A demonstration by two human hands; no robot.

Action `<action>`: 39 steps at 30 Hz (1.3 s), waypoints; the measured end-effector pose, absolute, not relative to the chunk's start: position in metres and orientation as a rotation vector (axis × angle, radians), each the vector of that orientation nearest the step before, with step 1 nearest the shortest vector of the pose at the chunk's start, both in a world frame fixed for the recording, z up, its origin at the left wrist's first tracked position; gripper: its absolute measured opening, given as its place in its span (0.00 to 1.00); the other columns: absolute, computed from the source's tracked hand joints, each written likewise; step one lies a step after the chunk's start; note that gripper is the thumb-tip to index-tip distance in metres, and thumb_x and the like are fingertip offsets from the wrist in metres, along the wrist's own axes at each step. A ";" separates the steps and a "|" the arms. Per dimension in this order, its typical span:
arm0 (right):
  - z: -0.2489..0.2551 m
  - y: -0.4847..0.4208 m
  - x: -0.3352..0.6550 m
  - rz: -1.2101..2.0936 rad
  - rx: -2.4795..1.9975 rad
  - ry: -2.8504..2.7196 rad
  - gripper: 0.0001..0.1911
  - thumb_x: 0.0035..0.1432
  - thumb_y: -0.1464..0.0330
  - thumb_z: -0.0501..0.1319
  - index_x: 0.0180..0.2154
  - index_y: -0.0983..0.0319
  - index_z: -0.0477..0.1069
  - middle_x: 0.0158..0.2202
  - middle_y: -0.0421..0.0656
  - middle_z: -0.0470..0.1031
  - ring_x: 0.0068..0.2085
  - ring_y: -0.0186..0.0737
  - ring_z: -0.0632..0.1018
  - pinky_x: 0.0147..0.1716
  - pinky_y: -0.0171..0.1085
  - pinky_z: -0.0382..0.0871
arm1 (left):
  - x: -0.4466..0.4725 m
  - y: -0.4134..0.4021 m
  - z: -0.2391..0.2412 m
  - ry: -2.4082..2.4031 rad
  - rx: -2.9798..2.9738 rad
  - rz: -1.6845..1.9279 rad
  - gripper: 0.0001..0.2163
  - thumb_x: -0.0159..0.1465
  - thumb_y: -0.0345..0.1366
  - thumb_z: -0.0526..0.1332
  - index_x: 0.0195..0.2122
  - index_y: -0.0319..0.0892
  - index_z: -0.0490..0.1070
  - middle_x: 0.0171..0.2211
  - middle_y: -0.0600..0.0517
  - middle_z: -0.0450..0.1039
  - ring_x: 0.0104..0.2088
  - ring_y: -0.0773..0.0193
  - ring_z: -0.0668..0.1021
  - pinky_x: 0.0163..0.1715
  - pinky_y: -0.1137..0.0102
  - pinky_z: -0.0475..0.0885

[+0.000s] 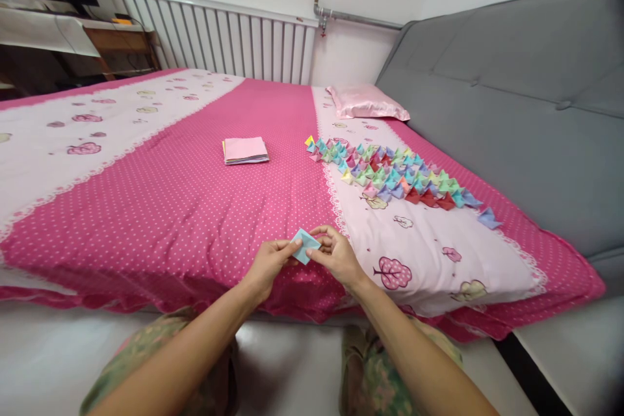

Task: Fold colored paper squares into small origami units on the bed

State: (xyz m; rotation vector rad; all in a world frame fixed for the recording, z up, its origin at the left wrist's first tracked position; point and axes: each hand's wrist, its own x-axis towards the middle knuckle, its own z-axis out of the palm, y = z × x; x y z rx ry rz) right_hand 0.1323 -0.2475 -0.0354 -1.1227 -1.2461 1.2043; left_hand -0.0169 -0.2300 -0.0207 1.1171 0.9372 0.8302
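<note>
A small folded piece of light blue paper [305,246] is pinched between both my hands at the near edge of the bed [170,208]. My left hand [268,263] grips its left side with fingers closed. My right hand [336,253] holds its right side, thumb and fingers curled round it. Further back lies a stack of square paper sheets [245,150] with a pink sheet on top. To the right of it, several finished folded paper shapes [390,175] in many colours lie in rows on the sheet.
A pink pillow [366,103] lies at the far end by the grey padded headboard [511,104]. A white radiator [219,39] runs along the back wall. One blue folded shape [488,218] sits apart at the right. My knees show below, over a white floor.
</note>
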 end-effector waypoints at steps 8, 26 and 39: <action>-0.032 -0.249 0.135 1.407 -1.092 -1.142 0.19 0.40 0.70 0.65 0.35 0.59 0.59 0.24 0.35 0.73 0.24 0.33 0.73 0.25 0.31 0.63 | -0.024 -0.227 -0.010 0.924 1.202 0.830 0.13 0.50 0.39 0.63 0.34 0.37 0.74 0.28 0.48 0.74 0.27 0.65 0.73 0.29 0.73 0.66; -0.029 -0.252 0.136 1.257 -0.968 -1.531 0.18 0.47 0.72 0.60 0.43 0.59 0.65 0.37 0.42 0.69 0.32 0.33 0.71 0.29 0.31 0.65 | -0.026 -0.222 -0.016 1.054 1.048 0.940 0.09 0.50 0.39 0.63 0.23 0.37 0.72 0.19 0.52 0.70 0.20 0.70 0.68 0.22 0.75 0.61; -0.026 -0.253 0.137 1.045 -1.079 -1.668 0.11 0.50 0.69 0.60 0.38 0.60 0.71 0.35 0.42 0.74 0.34 0.35 0.73 0.35 0.35 0.66 | -0.026 -0.222 -0.018 1.024 0.911 0.923 0.08 0.47 0.37 0.65 0.21 0.36 0.73 0.18 0.52 0.69 0.19 0.70 0.67 0.20 0.75 0.59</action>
